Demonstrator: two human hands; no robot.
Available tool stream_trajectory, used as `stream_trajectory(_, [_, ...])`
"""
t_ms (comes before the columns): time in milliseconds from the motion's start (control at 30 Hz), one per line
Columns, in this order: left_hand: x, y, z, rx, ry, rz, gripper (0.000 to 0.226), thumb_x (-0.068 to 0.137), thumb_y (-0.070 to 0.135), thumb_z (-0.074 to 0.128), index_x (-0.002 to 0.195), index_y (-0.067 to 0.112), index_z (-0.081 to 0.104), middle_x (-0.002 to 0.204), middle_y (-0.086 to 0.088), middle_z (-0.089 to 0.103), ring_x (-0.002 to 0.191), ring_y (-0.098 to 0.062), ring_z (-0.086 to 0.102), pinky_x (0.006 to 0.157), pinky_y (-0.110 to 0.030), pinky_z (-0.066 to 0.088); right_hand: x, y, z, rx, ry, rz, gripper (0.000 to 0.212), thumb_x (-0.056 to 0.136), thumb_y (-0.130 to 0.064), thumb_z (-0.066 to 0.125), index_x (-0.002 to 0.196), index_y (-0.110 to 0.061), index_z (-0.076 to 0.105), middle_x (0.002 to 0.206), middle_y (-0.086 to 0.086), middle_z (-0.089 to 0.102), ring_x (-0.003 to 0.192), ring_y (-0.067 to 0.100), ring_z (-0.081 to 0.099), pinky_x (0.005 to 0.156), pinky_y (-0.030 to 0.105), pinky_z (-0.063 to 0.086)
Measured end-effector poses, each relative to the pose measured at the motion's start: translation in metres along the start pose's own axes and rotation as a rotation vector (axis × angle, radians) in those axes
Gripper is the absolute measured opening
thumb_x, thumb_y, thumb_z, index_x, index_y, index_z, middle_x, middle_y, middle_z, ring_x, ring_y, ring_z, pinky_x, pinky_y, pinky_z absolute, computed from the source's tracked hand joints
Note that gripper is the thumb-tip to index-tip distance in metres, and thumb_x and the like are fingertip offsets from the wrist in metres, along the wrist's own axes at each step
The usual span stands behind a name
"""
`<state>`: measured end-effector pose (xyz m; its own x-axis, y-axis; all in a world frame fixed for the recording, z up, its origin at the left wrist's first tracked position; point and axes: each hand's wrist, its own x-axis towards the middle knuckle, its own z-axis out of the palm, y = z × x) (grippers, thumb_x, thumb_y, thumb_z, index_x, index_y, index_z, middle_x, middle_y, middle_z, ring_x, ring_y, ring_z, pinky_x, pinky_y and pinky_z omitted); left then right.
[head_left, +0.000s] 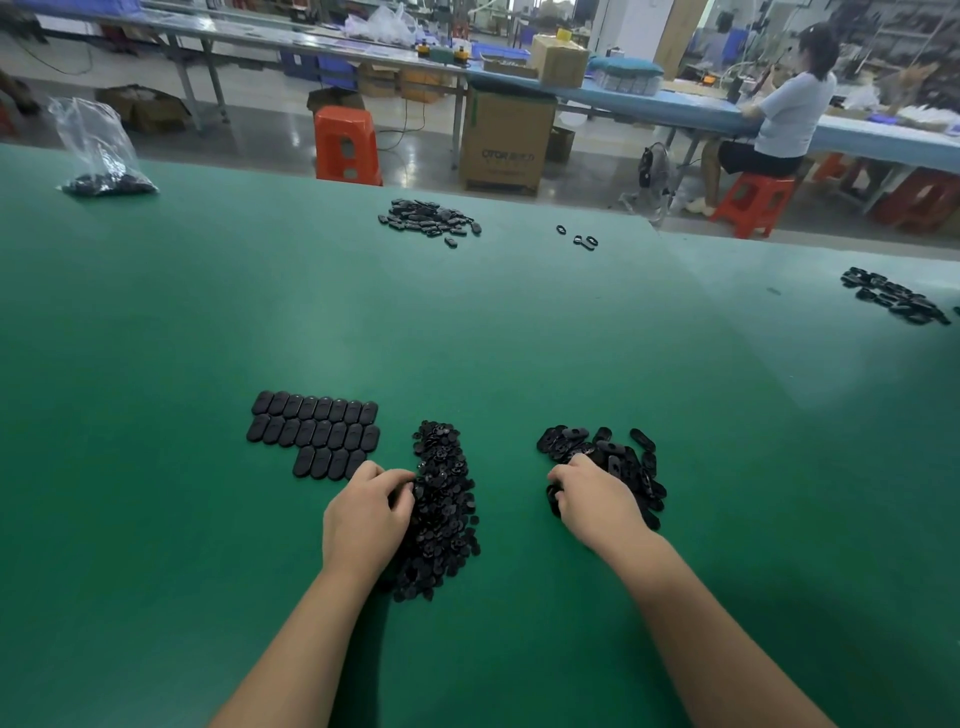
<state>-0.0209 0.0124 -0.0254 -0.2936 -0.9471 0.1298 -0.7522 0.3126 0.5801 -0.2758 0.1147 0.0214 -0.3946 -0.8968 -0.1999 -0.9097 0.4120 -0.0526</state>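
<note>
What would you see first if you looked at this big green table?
Two bare hands near the front stand out first: the left hand digs at a heap of tiny black parts, and the right hand at a heap of bigger oval pieces. Just left of them, black ovals lie in three neat rows on the green table. Behind the table stands a bright orange stool.

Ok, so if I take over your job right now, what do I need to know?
Left hand: fingers curled into the pile of small black pieces; a held piece can't be seen.
Right hand: curled over the pile of oval parts, same doubt.
Done: closed ovals laid in three neat rows left of the piles, the nearest row short.
To do: probably both piles still to work through.
</note>
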Motion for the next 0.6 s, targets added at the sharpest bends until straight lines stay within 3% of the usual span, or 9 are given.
stream_trajectory(400, [0.0011,0.0005,0.0003,0.005,0.011,-0.024,0.012,0.095,0.034,0.064,0.1,0.028,0.073,0.088,0.015,0.055,0.059,0.001,0.053,0.048,-0.017,0.034,0.0087,-0.0031,0.0016,0.226,-0.09,-0.085,0.036,0.103,-0.011,0.054,0.137,-0.02,0.061,0.124,0.0,0.056,0.108,0.02,0.061,0.097,0.035,0.052])
stream_trajectory(600, [0.0015,-0.0018,0.0016,-0.016,0.011,-0.034,0.007,0.093,0.033,0.067,0.094,0.028,0.072,0.086,0.016,0.055,0.061,0.001,0.053,0.048,-0.017,0.034,0.0102,-0.0098,0.001,0.265,-0.073,-0.097,0.035,0.103,-0.011,0.053,0.136,-0.02,0.06,0.119,-0.002,0.056,0.103,0.02,0.061,0.095,0.037,0.053])
